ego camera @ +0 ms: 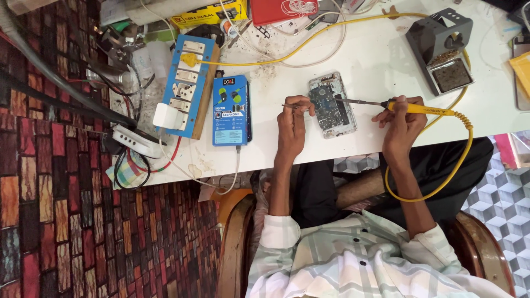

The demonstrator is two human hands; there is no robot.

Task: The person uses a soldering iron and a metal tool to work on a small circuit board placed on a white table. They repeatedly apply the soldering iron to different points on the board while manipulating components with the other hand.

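White bench [386, 72]: left hand [291, 124] pinches tweezers [292, 106], right hand [402, 118] grips soldering iron [386, 104] over opened phone [331, 105]; blue box [231, 110] beside.

Both forearms are reaching fwd over the desk edge, sleeves ending just past the elbows. Left hand [291, 124] is resting palm down, fingers curling in a pinch w/ thumb & index tips closing together. Right hand [402, 118] is gripping pen-style, fingers wrapping tight, wrist bending slightly inward twd the left.
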